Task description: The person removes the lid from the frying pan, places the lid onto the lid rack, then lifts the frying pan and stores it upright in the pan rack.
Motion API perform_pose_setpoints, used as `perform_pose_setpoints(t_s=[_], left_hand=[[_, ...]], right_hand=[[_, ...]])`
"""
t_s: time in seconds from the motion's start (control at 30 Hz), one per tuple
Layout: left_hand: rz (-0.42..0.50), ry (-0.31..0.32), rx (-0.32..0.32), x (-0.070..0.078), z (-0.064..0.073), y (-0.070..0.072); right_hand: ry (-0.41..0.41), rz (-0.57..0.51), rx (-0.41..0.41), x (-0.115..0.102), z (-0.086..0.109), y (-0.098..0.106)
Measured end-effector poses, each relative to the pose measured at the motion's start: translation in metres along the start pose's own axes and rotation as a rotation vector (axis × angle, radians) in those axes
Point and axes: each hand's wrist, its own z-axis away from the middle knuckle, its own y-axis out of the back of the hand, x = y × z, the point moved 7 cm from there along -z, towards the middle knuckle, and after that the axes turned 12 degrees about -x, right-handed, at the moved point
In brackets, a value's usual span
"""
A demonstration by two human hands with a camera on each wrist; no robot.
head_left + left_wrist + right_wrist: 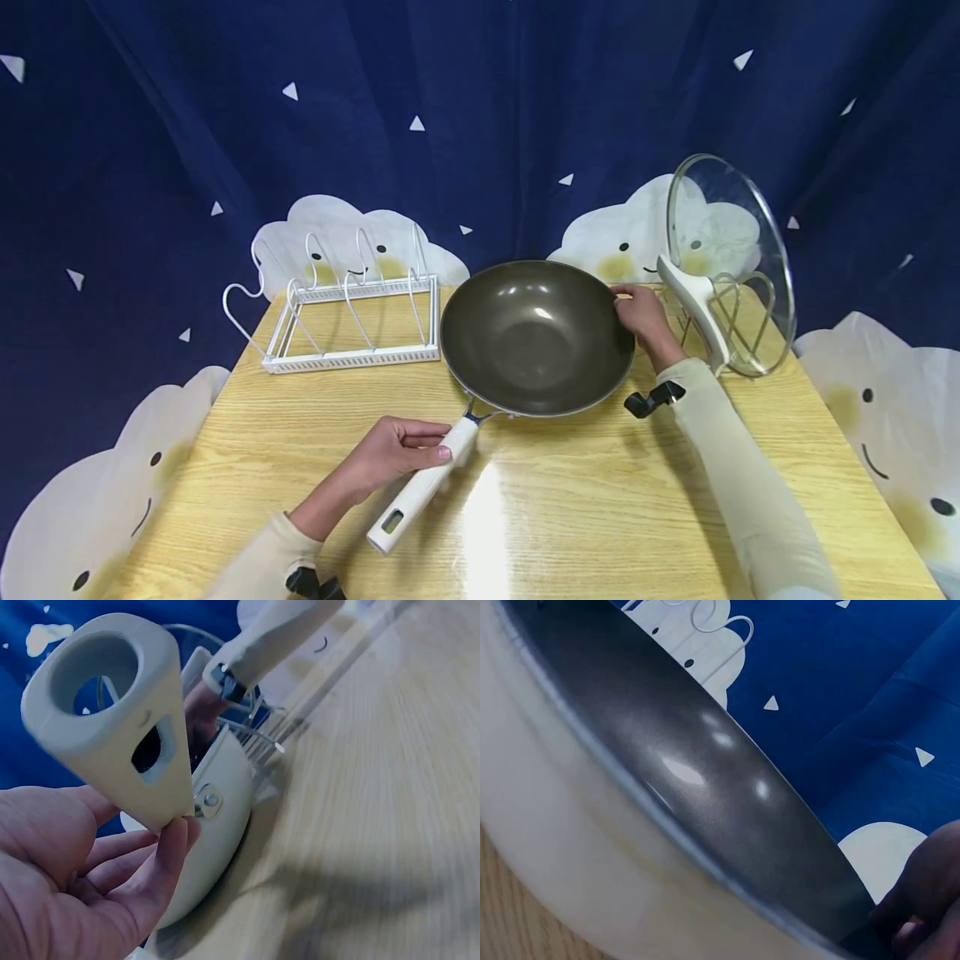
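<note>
A wok with a dark inside and pale outside is at the middle of the table, its open side facing the head camera. My left hand pinches its white handle between thumb and fingers; the left wrist view shows the fingertips on the handle just below its hanging hole. At the wok's right edge, my right hand grips the rim, thumb and fingers partly hidden behind it. The right wrist view has the wok tilted across it, with the right hand at its far edge.
To the left stands a white wire rack with several upright loops. A glass lid with a white handle leans upright in another wire rack at right, close beside the right forearm. Behind the table hangs a blue curtain.
</note>
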Motion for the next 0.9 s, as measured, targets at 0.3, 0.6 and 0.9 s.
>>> perform_pose_setpoints(t_s=[0.3,0.6,0.9], left_hand=[[0.08,-0.028,0.024,-0.002,-0.002,-0.018],[0.157,-0.041,0.047,-0.008,-0.009,-0.037],[0.228,-0.064,0.084,-0.011,-0.02,-0.057]], right_hand=[[-0.021,0.03,-0.013,-0.001,-0.013,-0.001],[-0.001,0.106,0.016,-0.019,-0.026,-0.001],[0.038,0.175,-0.003,-0.027,-0.043,-0.001]])
